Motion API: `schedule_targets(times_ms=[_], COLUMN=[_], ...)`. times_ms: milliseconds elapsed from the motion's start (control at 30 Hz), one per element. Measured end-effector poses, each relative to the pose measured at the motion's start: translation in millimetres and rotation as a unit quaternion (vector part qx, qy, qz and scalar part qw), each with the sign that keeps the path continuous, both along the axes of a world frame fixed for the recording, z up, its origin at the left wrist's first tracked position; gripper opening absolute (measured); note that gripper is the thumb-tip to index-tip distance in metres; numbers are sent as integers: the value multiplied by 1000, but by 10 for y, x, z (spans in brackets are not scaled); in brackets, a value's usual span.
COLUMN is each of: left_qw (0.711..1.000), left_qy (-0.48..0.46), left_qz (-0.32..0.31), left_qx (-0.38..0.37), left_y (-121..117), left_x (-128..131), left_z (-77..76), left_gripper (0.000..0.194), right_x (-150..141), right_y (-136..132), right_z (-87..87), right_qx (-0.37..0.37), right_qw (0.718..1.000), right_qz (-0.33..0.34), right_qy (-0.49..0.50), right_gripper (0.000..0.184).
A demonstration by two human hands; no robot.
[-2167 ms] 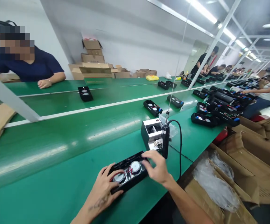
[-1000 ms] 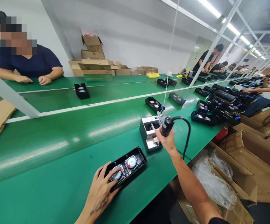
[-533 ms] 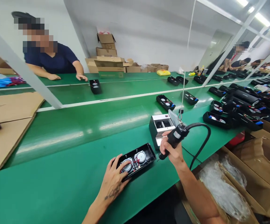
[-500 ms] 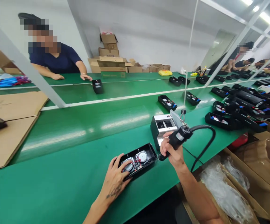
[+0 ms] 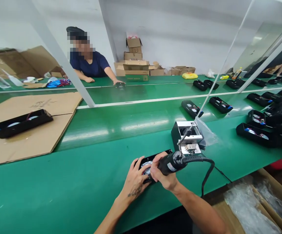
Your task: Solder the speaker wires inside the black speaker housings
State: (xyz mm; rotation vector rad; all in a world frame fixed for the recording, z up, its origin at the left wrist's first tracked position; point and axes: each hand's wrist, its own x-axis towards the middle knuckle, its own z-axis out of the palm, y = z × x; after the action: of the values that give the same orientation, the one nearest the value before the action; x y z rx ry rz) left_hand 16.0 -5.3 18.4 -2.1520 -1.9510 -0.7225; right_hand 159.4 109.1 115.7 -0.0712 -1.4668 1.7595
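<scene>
My left hand grips a black speaker housing, which lies on the green conveyor belt with a round speaker showing between my fingers. My right hand holds a black corded electric screwdriver across the housing, its tip hidden behind my fingers. Its black cable curves down past the belt's near edge. Most of the housing is covered by my hands. Just beyond them stands a white-and-black metal fixture.
Several open housings with speakers line the belt to the right. Another lies on a cardboard sheet at left. A seated co-worker reaches across a farther belt. A box with clear plastic sits at bottom right.
My right hand has brought the screwdriver from beside the fixture down over the housing. The view has swung left, showing the cardboard sheet's housing. The housing sits closer under my hands.
</scene>
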Motion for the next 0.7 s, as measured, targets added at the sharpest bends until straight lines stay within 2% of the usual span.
schedule_targets(times_ms=[300,433,700], left_qw=[999,999,999], left_qy=[35,46,30], left_qz=[8,7,12], left_qx=[-20,-15,-9], left_y=[3,14,10], left_x=[-8,-6,2], left_z=[-71,-66,-65], left_gripper=[30,26,32], right_x=[-25,-17,13], right_y=[-28,-31,-8], right_z=[-113,-119,-101], right_qx=[38,44,77], right_qw=[998,996,992], right_qz=[-16,-21,-33], right_qy=[-55,-73,-94], right_gripper=[25,23,28])
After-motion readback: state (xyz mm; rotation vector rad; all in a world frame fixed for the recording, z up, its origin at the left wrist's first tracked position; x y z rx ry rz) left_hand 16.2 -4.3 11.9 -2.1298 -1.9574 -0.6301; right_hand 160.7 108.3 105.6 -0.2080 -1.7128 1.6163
